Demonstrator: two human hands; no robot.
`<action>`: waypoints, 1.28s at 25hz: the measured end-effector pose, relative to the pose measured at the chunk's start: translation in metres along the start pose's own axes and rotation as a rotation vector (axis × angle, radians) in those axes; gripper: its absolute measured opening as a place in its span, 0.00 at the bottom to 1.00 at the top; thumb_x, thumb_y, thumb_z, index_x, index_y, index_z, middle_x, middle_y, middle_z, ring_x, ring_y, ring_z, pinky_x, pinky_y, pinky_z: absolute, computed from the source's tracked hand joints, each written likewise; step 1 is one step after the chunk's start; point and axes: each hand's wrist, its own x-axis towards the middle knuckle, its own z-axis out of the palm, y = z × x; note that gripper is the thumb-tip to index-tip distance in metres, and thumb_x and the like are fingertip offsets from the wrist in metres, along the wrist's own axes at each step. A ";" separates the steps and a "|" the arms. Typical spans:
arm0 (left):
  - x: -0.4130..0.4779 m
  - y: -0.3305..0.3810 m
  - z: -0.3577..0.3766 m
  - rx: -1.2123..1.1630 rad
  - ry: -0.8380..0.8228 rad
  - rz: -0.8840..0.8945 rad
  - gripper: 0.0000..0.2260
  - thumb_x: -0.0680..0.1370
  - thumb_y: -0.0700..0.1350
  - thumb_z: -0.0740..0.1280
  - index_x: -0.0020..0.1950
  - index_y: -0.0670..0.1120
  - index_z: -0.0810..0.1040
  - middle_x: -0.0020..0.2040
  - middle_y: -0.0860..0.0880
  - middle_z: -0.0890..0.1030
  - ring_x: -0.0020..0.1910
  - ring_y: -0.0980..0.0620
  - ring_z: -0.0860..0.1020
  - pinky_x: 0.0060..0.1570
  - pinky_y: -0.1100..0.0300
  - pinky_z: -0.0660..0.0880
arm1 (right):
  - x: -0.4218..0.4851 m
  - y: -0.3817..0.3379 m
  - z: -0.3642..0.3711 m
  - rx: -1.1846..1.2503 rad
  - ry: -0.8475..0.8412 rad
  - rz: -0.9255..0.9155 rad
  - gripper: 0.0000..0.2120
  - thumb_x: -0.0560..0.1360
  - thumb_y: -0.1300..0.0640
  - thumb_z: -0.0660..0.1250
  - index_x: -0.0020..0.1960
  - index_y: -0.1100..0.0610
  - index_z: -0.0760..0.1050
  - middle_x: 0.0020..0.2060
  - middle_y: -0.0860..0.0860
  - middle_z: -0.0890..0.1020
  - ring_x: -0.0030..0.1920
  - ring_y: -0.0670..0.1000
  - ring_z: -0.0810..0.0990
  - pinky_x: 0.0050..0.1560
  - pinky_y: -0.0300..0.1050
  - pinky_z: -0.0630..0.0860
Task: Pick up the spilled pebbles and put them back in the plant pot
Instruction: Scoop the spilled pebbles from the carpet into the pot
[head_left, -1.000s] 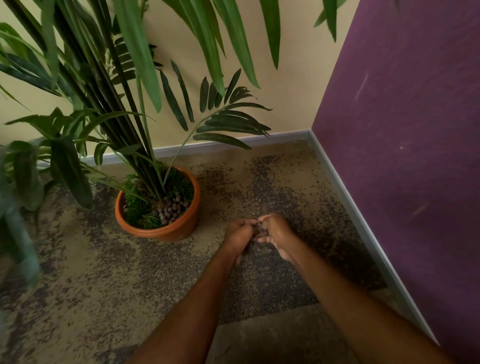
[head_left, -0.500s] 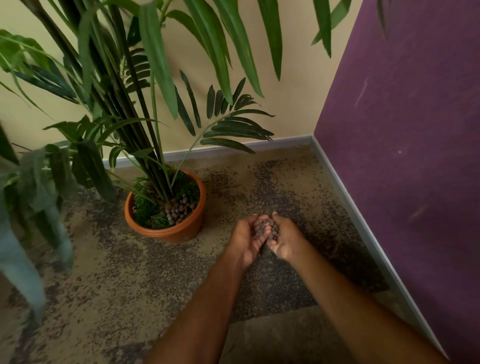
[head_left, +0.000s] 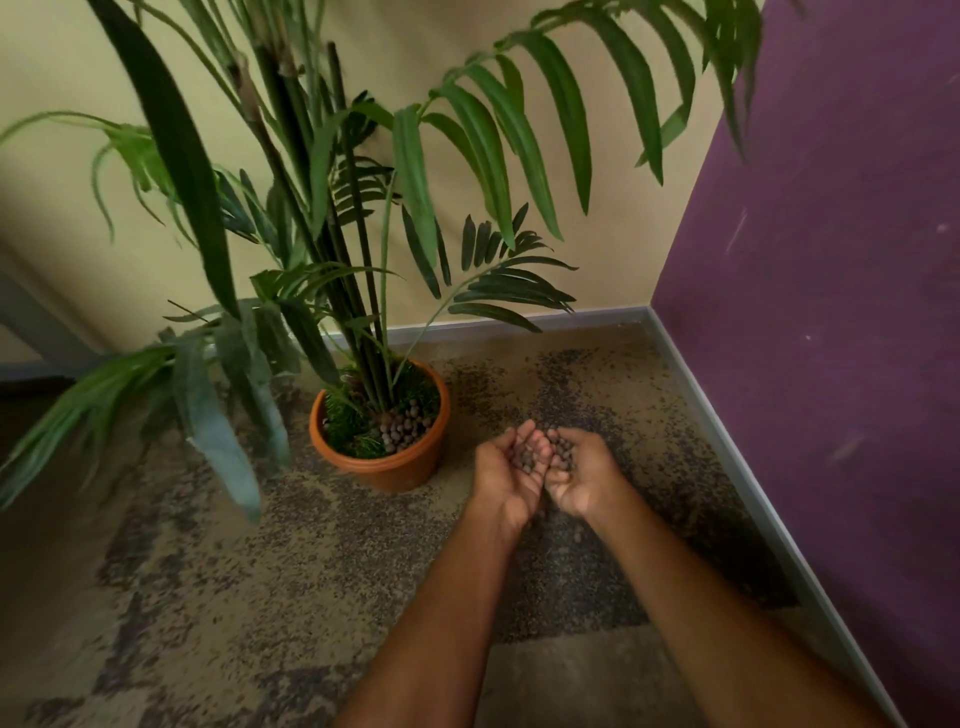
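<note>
An orange plant pot stands on the floor with a tall palm in it and a heap of brown pebbles on its right side. My left hand and my right hand are cupped side by side, palms up, to the right of the pot and above the floor. Together they hold a small pile of brown pebbles. The hands are a short way from the pot's rim, not over it.
The mottled beige and dark carpet hides any loose pebbles. A purple wall with a grey skirting board runs along the right. A beige wall stands behind. Long palm leaves hang low to the left of the pot.
My hands have gone from closed together low near the floor to cupped palms up with pebbles showing, and have risen. The view has pulled back and up, so more of the palm shows.
</note>
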 end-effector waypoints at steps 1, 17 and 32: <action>-0.006 0.002 0.003 0.008 -0.007 0.025 0.15 0.86 0.45 0.56 0.51 0.41 0.81 0.35 0.46 0.81 0.29 0.52 0.81 0.34 0.61 0.81 | -0.003 0.001 0.006 0.008 -0.001 0.002 0.14 0.82 0.55 0.59 0.38 0.55 0.73 0.25 0.50 0.77 0.19 0.44 0.74 0.14 0.31 0.59; -0.087 0.111 -0.024 -0.179 0.240 0.434 0.10 0.83 0.43 0.57 0.48 0.45 0.76 0.38 0.47 0.75 0.36 0.52 0.75 0.41 0.62 0.74 | -0.046 0.039 0.129 0.078 -0.143 0.038 0.17 0.85 0.57 0.55 0.52 0.66 0.78 0.44 0.62 0.81 0.46 0.59 0.82 0.49 0.51 0.82; -0.121 0.137 -0.028 -0.106 0.089 0.447 0.30 0.84 0.65 0.48 0.51 0.41 0.76 0.51 0.38 0.79 0.49 0.40 0.79 0.42 0.47 0.77 | -0.051 0.047 0.171 -0.051 -0.222 0.048 0.15 0.82 0.52 0.64 0.58 0.65 0.74 0.46 0.57 0.76 0.45 0.54 0.76 0.48 0.48 0.78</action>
